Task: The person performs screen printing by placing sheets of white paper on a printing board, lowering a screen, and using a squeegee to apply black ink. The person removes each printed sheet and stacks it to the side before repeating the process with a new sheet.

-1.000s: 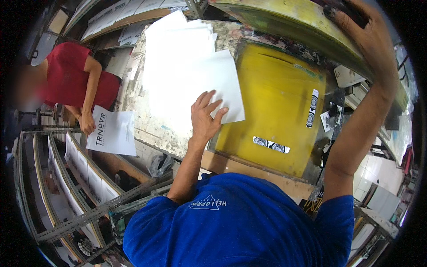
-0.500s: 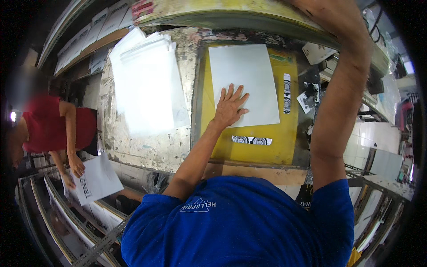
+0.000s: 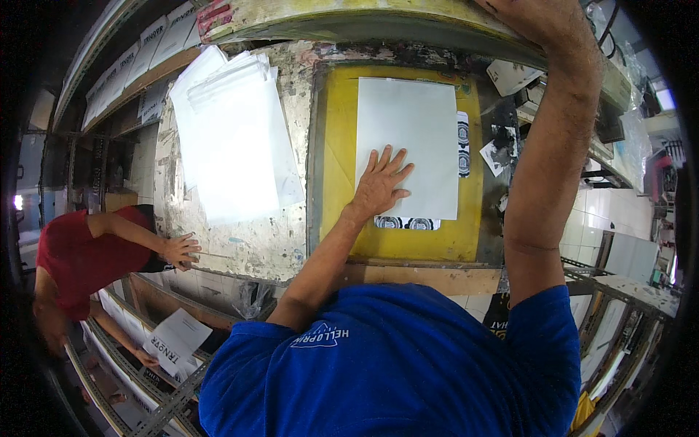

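My left hand [image 3: 382, 183] lies flat, fingers spread, on the lower part of a blank white sheet [image 3: 408, 116]. That sheet sits nearly square on a yellow board [image 3: 335, 146]. A printed black-and-white strip [image 3: 464, 149] shows along its right edge, and a second printed strip [image 3: 408, 223] peeks out below it. At the top, my right hand [image 3: 539, 18] is on a long yellow-stained frame [image 3: 408, 22]; its fingers are mostly cut off by the picture's edge. To the left is a fanned stack of white, partly see-through sheets [image 3: 233, 146] on a paint-spotted table [image 3: 240, 251].
At the left a co-worker in a red top [image 3: 80, 247] rests one hand on the table's corner and holds a printed white sheet [image 3: 177, 341] over a metal rack [image 3: 171, 400]. Shelves with printed sheets [image 3: 120, 73] stand at the far left. Another rack [image 3: 626, 320] is at the right.
The white sheet has moved right and straightened under my left hand, now partly covering both strips. My right hand stays at the frame. The co-worker has put one hand on the table's corner.
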